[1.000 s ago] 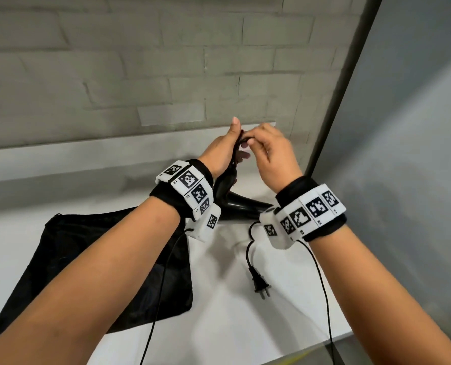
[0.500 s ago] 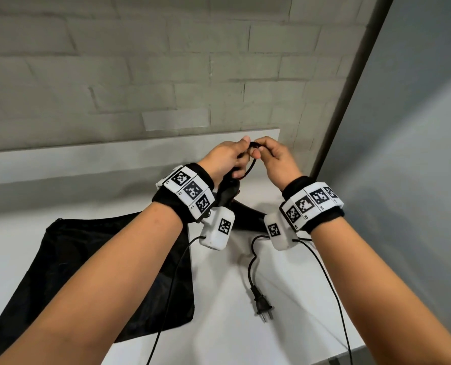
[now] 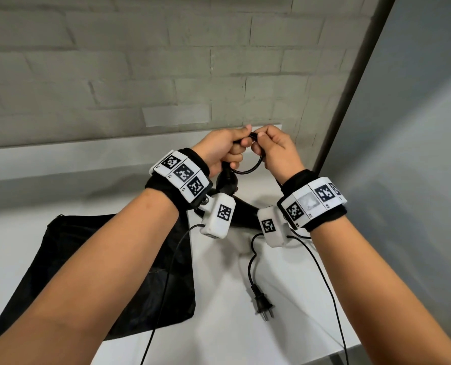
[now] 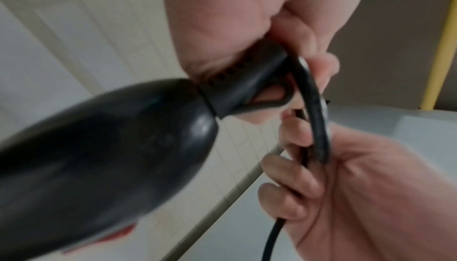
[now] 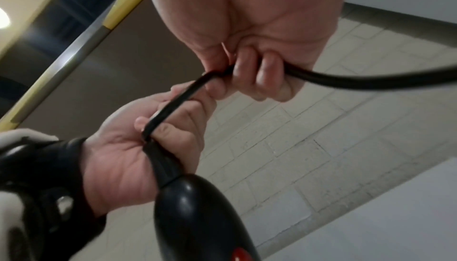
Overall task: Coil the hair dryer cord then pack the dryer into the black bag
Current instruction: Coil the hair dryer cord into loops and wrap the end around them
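The black hair dryer point(image 3: 228, 184) hangs above the white table, handle end up, held by my left hand point(image 3: 225, 148) at the cord's strain relief point(image 4: 243, 81). My right hand point(image 3: 274, 151) grips the black cord point(image 3: 248, 169), which bends in a small loop between both hands. In the right wrist view the cord point(image 5: 358, 81) runs through my curled right fingers point(image 5: 249, 77) to the left hand point(image 5: 148, 138). The cord's tail and plug point(image 3: 264, 304) lie on the table. The black bag point(image 3: 145, 280) lies flat at left, partly hidden by my left forearm.
A grey brick wall point(image 3: 140, 75) stands close behind the table point(image 3: 219, 338). A grey panel point(image 3: 403, 180) closes off the right side. Thin sensor cables point(image 3: 324, 280) trail from both wrist units across the table toward its front edge.
Both hands have lowered slightly and come together. A small loop of cord has formed between them, and the plug has slid a little on the table.
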Demonstrator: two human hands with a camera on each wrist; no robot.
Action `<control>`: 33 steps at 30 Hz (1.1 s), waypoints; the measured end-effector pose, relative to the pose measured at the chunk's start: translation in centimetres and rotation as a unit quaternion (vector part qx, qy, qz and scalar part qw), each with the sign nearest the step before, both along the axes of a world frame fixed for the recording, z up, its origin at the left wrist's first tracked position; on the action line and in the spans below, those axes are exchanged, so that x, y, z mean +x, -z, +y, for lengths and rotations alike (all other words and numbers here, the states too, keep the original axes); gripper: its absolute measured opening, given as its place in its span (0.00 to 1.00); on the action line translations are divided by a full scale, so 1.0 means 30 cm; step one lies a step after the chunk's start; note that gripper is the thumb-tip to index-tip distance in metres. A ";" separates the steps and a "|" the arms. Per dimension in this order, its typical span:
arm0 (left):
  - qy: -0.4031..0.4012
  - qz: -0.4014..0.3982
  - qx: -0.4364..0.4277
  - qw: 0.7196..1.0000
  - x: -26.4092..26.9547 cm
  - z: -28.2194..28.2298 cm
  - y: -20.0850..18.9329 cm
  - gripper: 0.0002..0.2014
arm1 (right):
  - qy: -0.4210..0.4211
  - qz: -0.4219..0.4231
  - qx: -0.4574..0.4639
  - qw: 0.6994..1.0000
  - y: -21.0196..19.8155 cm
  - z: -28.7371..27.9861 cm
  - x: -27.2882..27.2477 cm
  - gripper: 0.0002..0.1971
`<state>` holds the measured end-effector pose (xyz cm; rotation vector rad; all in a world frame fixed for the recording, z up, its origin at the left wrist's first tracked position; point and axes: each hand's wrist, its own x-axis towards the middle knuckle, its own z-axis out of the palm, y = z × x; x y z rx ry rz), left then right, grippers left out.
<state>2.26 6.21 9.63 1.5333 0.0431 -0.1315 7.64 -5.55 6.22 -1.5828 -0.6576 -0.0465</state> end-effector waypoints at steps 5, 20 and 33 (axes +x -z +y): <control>-0.016 0.003 -0.106 0.994 0.002 0.017 0.025 0.19 | 0.045 -0.009 -0.030 0.998 0.066 -0.016 -0.001 0.15; -0.063 -0.043 -0.195 0.978 0.007 0.013 0.047 0.13 | 0.183 -0.200 -0.326 0.905 0.176 -0.105 -0.083 0.14; -0.072 -0.045 0.138 0.987 0.017 -0.027 0.033 0.26 | 0.033 -0.320 -0.221 0.920 0.054 -0.095 -0.083 0.19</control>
